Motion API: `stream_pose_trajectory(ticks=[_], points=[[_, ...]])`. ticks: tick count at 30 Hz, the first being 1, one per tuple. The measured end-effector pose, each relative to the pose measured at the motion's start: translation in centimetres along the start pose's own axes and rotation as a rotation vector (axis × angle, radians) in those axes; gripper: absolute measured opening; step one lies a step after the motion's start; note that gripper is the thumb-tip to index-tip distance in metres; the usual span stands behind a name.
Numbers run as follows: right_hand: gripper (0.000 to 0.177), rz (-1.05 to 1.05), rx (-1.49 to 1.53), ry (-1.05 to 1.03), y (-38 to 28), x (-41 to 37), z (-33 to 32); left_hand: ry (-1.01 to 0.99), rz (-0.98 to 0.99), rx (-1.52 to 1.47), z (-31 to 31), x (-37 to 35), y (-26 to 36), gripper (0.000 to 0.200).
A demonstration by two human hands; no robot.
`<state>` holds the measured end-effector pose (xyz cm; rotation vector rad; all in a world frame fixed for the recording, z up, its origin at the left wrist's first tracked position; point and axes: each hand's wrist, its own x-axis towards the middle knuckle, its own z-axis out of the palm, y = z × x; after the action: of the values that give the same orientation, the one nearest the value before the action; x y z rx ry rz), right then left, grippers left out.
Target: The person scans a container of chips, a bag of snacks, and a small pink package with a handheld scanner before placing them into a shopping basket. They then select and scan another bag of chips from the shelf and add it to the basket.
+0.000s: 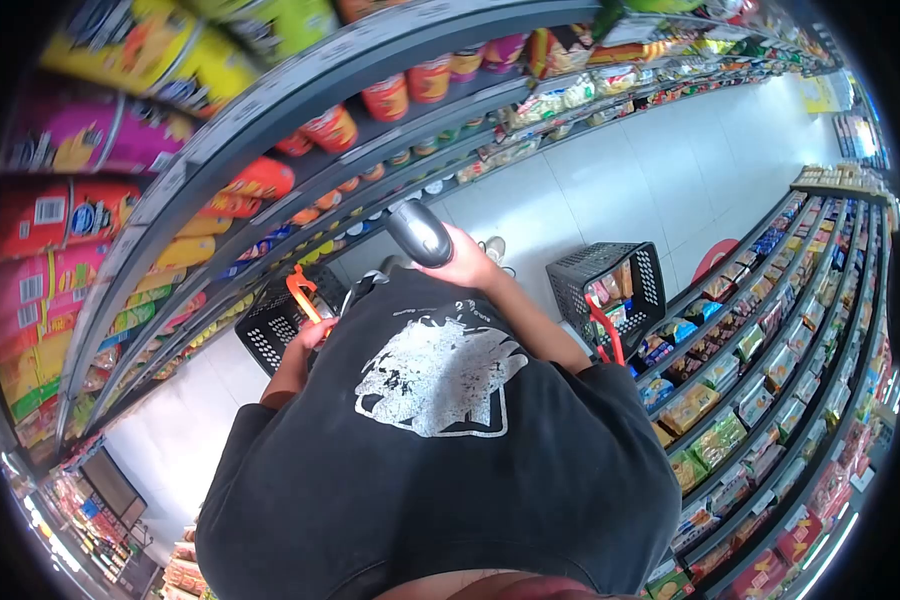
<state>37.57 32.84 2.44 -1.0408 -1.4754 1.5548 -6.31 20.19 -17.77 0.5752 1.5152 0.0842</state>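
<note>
My right hand (462, 262) is wrapped round a dark, rounded, glossy object (417, 232), held out in front of my black shirt. At the left of my body, my left hand (315, 333) is closed on the orange handle (300, 290) of a black basket (260, 330). The inside of that basket is mostly hidden. A second black basket (562, 275) with a red handle (606, 330) stands on the floor to the right and holds some packages.
Shelves of cups and bright packets (430, 78) curve along the left and front. Another shelf unit with many small packs (715, 440) runs along the right. Pale floor tiles (610, 170) lie between them, and a shoe (495, 248) shows beyond my right hand.
</note>
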Motion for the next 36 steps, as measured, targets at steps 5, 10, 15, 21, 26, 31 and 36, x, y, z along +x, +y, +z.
stream_pose_trajectory(ticks=[5, 10, 15, 21, 26, 31, 36], points=[[0.056, 0.084, 0.038, 0.145, -1.6, -3.2, -10.4, 0.023, -0.065, -0.165, 3.8, 7.3, -3.2, 0.02], [0.055, 0.145, 0.085, 0.284, 1.0, -8.2, -19.7, 0.08, -0.067, -0.227, 8.8, 9.0, -0.6, 0.021], [0.046, 0.219, 0.168, 0.429, 4.1, -13.6, -25.5, 0.226, -0.033, -0.294, 14.1, 12.3, 0.3, 0.018], [0.028, 0.11, 0.294, 0.625, 5.8, -15.3, -31.1, 0.188, -0.049, -0.196, 20.0, 13.7, 6.3, 0.021], [0.028, 0.073, 0.268, 0.602, 6.5, -13.8, -36.7, 0.157, -0.061, -0.111, 24.0, 14.8, 13.2, 0.021], [0.029, 0.018, 0.214, 0.509, 4.2, -10.7, -43.7, 0.104, -0.051, -0.063, 27.5, 17.3, 21.5, 0.022], [0.037, 0.039, 0.046, 0.315, 1.5, -7.2, -50.8, 0.079, -0.053, -0.012, 28.6, 18.1, 28.9, 0.023]])
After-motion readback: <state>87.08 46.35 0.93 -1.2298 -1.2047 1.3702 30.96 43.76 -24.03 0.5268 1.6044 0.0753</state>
